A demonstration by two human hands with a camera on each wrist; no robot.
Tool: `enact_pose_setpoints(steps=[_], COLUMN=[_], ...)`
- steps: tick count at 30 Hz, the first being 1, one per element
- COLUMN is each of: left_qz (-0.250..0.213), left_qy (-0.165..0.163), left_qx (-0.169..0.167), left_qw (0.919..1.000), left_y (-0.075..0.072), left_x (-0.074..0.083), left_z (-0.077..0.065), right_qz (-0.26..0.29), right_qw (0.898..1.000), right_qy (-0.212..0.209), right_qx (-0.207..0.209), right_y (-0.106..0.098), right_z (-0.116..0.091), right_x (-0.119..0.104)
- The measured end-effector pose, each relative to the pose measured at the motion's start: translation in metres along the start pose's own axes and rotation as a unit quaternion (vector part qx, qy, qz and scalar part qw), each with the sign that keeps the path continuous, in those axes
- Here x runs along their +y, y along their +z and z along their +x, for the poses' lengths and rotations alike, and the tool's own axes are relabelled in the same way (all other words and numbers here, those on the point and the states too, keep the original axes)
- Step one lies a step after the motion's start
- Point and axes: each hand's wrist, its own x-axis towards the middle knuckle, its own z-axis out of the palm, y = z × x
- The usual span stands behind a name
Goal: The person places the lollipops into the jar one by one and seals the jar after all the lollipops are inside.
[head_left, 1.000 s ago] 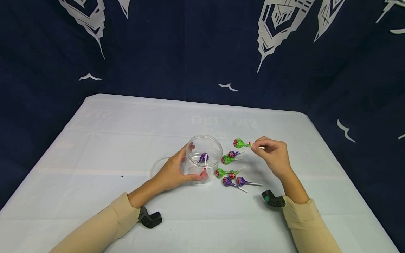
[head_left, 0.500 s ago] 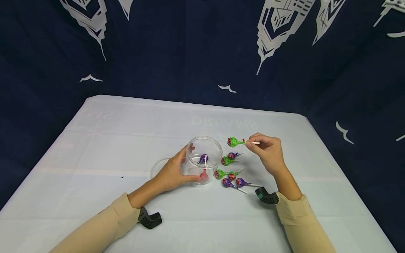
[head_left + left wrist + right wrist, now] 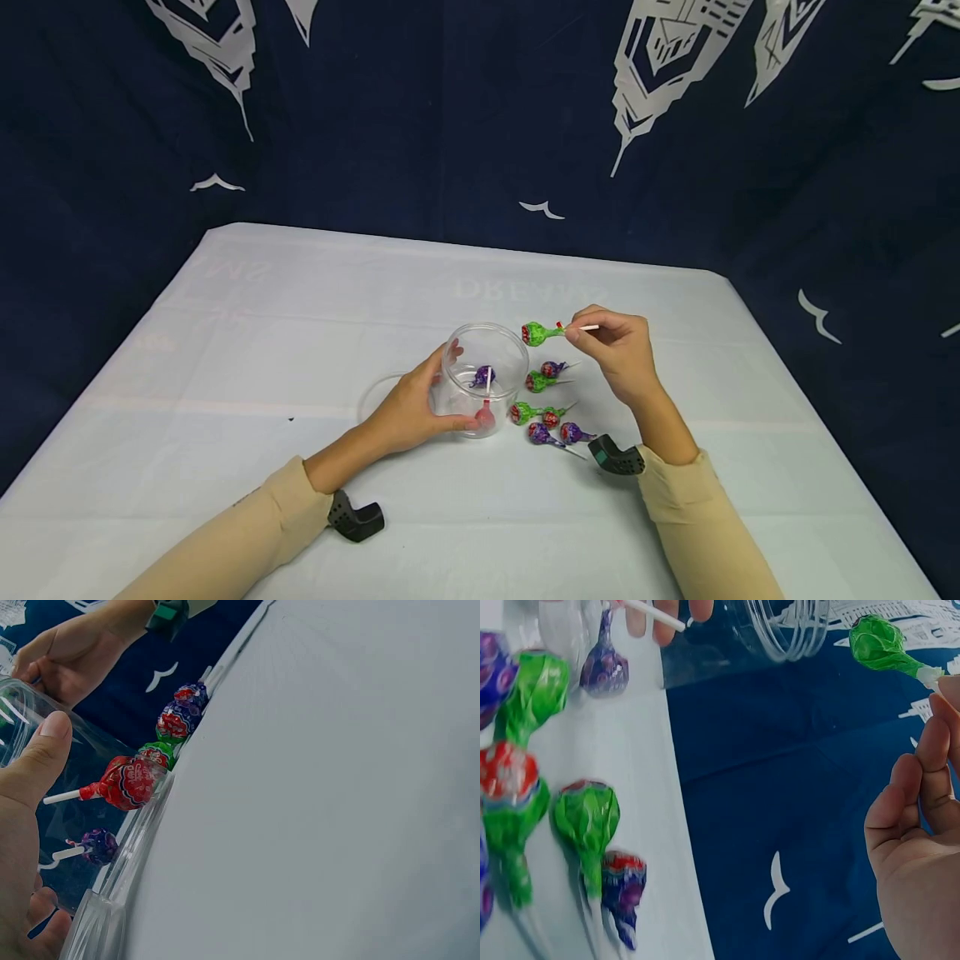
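A clear round jar (image 3: 459, 393) stands on the white table, gripped around its side by my left hand (image 3: 405, 410), thumb in front and fingers behind. Through its wall show a red lollipop (image 3: 131, 782), stick up, and a purple lollipop (image 3: 99, 846). My right hand (image 3: 617, 350) pinches a green lollipop (image 3: 535, 334) by its white stick, candy end pointing left. That candy is held in the air just right of the jar's open rim, also seen as a green wrapped head (image 3: 877, 643) in the right wrist view.
Several green and purple lollipops (image 3: 538, 433) lie loose on the table right of the jar, beneath the right hand. A clear ring-shaped lid (image 3: 367, 396) lies partly hidden behind the left hand. A dark blue patterned cloth (image 3: 420, 125) hangs behind the table (image 3: 225, 350).
My right hand has moved left and slightly away from me, bringing the green lollipop close to the jar's rim. The left hand and the jar have stayed in place.
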Motion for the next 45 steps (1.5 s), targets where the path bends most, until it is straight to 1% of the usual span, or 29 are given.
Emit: enact_pose_setpoints(steps=[4, 7, 12, 17, 23, 25, 29, 32, 38, 45], left_qz=[-0.001, 0.001, 0.003, 0.007, 0.004, 0.004, 0.001, -0.006, -0.001, -0.002], left_qy=[0.003, 0.005, 0.008, -0.002, -0.016, -0.022, -0.018, -0.010, -0.019, -0.018], left_qx=[-0.004, -0.004, -0.001, -0.002, -0.003, -0.005, -0.007, -0.010, -0.010, -0.009], left_qw=[1.0000, 1.0000, 1.0000, 1.0000, 0.9999, 0.9997, 0.9998, 0.9999, 0.9998, 0.9998], left_y=[0.000, 0.000, 0.000, 0.000, 0.000, 0.000, -0.001, -0.001, -0.001, -0.001], left_x=[0.000, 0.000, -0.001, -0.003, -0.001, 0.000, 0.001, 0.001, 0.000, 0.000], left_z=[0.000, 0.000, 0.001, 0.000, 0.000, 0.000, 0.000, 0.001, 0.001, 0.001], right_qz=[0.012, 0.016, 0.006, 0.009, 0.027, 0.032, 0.038, 0.035, 0.029, 0.023], right_qw=[1.000, 1.000, 1.000, 0.999, 0.998, 0.997, 0.997, 0.997, 0.998, 0.998], right_qy=[-0.003, 0.003, 0.015, 0.018, 0.019, 0.014, 0.007, 0.009, 0.017, 0.014], right_qx=[-0.015, -0.021, -0.025, -0.041, -0.062, -0.065, -0.066, -0.064, -0.058, -0.052], right_y=[0.007, 0.011, 0.014, 0.018, 0.021, 0.021, 0.019, 0.016, 0.009, 0.004], right_z=[0.003, 0.003, 0.003, 0.003, 0.001, 0.001, -0.001, -0.003, -0.009, -0.011], right_x=[0.002, 0.004, 0.007, 0.011, 0.016, 0.017, 0.018, 0.018, 0.017, 0.017])
